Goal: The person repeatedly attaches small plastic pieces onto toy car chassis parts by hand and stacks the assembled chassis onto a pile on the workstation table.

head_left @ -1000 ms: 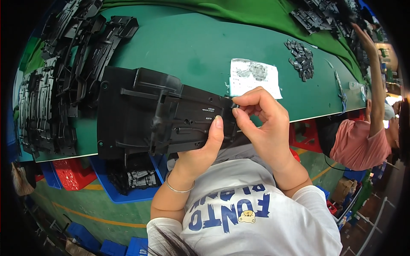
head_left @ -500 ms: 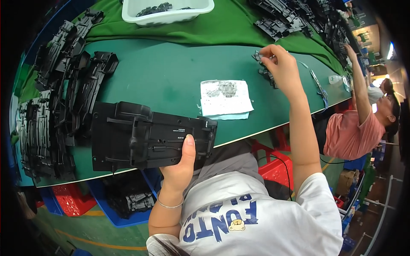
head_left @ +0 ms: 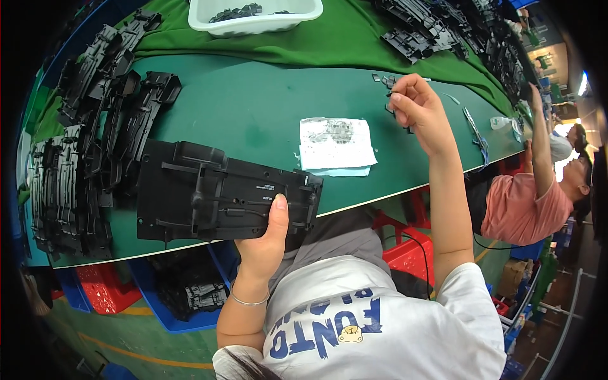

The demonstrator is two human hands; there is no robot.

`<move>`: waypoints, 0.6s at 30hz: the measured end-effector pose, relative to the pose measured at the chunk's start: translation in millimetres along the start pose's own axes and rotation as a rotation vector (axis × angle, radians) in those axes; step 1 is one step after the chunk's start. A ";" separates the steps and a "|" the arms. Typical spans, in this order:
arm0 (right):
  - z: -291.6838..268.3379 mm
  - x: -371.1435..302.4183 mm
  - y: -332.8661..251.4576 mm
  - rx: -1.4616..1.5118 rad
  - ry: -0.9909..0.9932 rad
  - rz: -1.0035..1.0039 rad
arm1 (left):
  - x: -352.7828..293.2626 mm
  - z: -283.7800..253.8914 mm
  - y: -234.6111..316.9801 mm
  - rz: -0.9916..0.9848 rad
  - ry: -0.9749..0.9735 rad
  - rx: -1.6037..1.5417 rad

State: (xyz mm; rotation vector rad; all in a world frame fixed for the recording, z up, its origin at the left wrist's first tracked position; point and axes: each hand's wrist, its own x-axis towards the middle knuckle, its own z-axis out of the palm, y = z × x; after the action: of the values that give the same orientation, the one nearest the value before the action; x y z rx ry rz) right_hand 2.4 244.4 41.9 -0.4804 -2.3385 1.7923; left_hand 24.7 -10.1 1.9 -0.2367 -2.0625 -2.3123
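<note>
My left hand [head_left: 265,248] grips the near right end of a long black moulded plastic panel [head_left: 174,212], its thumb lying on the upper face. The panel is held tilted over the table's near edge; the fingers beneath it are hidden. Farther right, my right hand [head_left: 419,113] is closed in a pinch above a few small black plastic pieces [head_left: 388,81]. Dark bits show at its fingertips, but whether they are held or lie on the table I cannot make out. Between the hands rests a white printed paper [head_left: 335,142] on a pale blue sheet.
Stacked black panels [head_left: 60,190] line the table's left side, and others [head_left: 421,28] lie far right. A white tub [head_left: 256,25] of black parts stands on green cloth. Scissors [head_left: 476,136] lie right. Below are a blue crate [head_left: 174,323] and red stool [head_left: 408,256]. A co-worker [head_left: 525,209] is at right.
My right hand has moved slightly nearer and its fingers have drawn closer together. The panel in my left hand has tipped a little, its left end shifting away from me.
</note>
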 end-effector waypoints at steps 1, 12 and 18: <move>3.3 -3.3 0.1 0.173 -0.067 0.025 | 0.0 -0.1 -0.8 -0.001 0.002 0.002; 27.7 -9.3 0.3 0.243 -0.146 -0.006 | 1.0 0.6 1.9 0.013 -0.035 -0.023; 52.6 -21.5 -16.5 -0.198 -0.231 -0.173 | 0.1 -2.3 2.8 -0.042 -0.061 -0.027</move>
State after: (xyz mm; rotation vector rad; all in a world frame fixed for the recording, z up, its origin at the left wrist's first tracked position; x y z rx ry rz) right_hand 3.4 185.3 45.0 -0.0921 -2.6345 1.6226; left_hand 24.7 -12.7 4.4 -0.2708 -2.0851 -2.3873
